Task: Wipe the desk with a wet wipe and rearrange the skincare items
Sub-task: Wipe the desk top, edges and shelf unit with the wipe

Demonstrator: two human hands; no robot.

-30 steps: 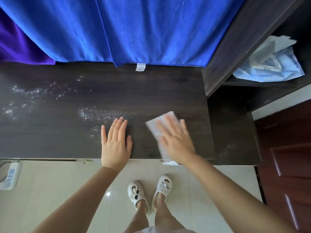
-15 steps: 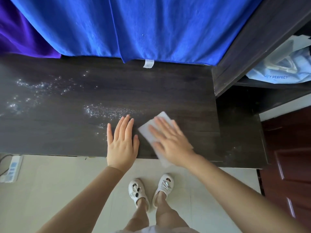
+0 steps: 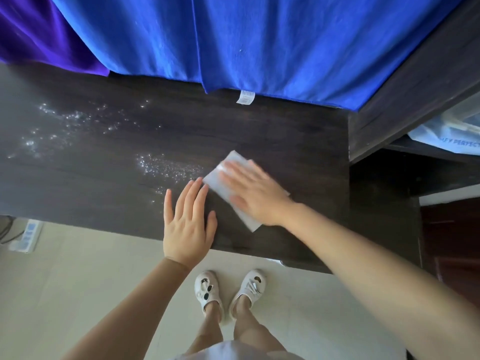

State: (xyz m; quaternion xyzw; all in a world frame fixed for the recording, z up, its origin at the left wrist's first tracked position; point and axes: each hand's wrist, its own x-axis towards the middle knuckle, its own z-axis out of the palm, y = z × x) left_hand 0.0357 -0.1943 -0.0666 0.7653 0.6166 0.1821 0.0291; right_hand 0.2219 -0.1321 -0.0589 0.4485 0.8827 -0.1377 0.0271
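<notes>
Flat under right hand (image 3: 255,197): wet wipe (image 3: 235,162), on desk (image 3: 104,183).

The right hand (image 3: 255,196), motion-blurred, hides most of the wet wipe (image 3: 235,165).

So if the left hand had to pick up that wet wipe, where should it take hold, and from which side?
Probably the far-left corner of the wet wipe, coming in from the left. The wipe lies flat on the desk with the right hand pressed over its middle, so only its edges are bare. That corner points toward the left hand, flat on the desk just beside it, and could be pinched and peeled up.
</notes>
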